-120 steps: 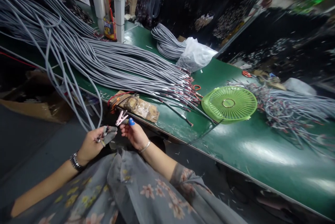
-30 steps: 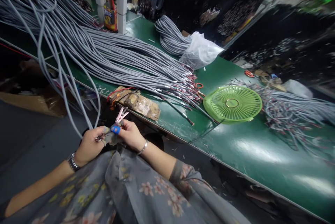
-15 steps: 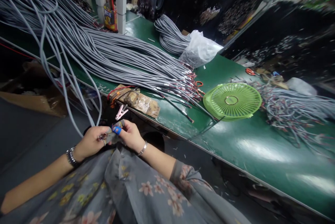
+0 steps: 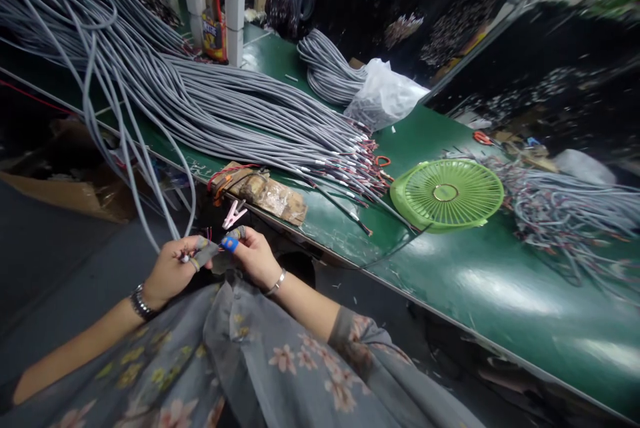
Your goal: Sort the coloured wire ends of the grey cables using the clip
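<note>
Head view: grey cables [image 4: 193,196] are crossing the bench [image 4: 470,268] edge.
Just outside it, left hand [image 4: 173,271] is gripping them; right hand [image 4: 257,260] is pinching narrowly, contents unclear.

White glare on green tabletop [image 4: 480,275]

Wire ends [image 4: 185,257] in L hand [image 4: 167,273] partly hid by its grip & too sm. to count, grey cable bundle [image 4: 150,91] cut off at L edge, R-side cable pile [image 4: 560,201] blurred & cut at R edge, end of coil [image 4: 327,68] hid by wh. plastic bag [image 4: 387,95].
</note>
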